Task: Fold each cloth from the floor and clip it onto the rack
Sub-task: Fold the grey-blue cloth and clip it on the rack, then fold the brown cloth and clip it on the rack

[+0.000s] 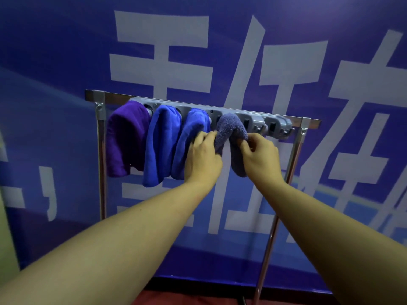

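I face a big blue banner with pale block characters [160, 69] behind a chrome rack with a dark top bar [286, 121]. One long grey plastic clip strip [253, 119] runs along that bar. Four cloths hang from it, left to right: one deep purple fleece cloth [126, 139], two bright blue fleece cloths [160, 146] [189, 139], and one greyish-lavender fluffy cloth [231, 130], folded over at its top and seated in the fourth clip. Two clips to its right look empty.

My two bare arms reach up. My left hand [203, 159] has its fingers pressed together, pinching the lavender cloth's left fold. My right hand [259, 155] pinches its right fold between thumb and fingertips.

I judge that I am seating this fourth cloth. Next I would need to check that the clip grips, then let go with both hands. Any cloths on the floor are out of view.
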A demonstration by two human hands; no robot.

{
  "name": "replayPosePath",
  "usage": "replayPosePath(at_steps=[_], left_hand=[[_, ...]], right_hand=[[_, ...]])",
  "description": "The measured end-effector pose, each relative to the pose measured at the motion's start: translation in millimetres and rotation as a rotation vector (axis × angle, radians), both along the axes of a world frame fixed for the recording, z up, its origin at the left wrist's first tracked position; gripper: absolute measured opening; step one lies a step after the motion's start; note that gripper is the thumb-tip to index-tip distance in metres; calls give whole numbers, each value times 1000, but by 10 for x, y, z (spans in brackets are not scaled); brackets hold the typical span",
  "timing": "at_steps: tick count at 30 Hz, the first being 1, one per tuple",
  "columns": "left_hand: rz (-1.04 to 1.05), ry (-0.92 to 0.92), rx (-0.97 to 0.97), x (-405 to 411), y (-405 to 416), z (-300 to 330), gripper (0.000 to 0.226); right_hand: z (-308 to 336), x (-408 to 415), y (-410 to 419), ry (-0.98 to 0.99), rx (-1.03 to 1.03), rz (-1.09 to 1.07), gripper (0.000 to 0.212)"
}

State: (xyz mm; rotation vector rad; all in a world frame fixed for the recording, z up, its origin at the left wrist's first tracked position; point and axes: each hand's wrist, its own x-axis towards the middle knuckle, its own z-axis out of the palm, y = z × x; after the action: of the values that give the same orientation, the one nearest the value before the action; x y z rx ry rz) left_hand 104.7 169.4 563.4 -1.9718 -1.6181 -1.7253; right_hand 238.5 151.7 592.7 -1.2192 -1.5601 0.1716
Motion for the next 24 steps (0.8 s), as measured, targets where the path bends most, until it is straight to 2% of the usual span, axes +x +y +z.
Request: replayPosePath(at_steps=[4, 9, 15, 19, 24], left_hand=[[-86, -15, -19, -36, -52, -141, 56], [-135, -138, -28, -138, -254, -681, 48], [-125, -303, -196, -307, -639, -1935, 32], [-99, -350, -362, -383, -944, -2882, 22], [-87, -386, -565, -457, -1219, -3784, 19]], right_hand=[[-178, 18, -23, 78, -28, 52, 31], [-669, 79, -151, 164, -74, -11, 44], [-1931, 79, -487, 188, -272, -52, 36], [-2939, 34, -778, 121, -438, -6, 34], [-3925, -53, -1115, 119, -643, 3, 31]])
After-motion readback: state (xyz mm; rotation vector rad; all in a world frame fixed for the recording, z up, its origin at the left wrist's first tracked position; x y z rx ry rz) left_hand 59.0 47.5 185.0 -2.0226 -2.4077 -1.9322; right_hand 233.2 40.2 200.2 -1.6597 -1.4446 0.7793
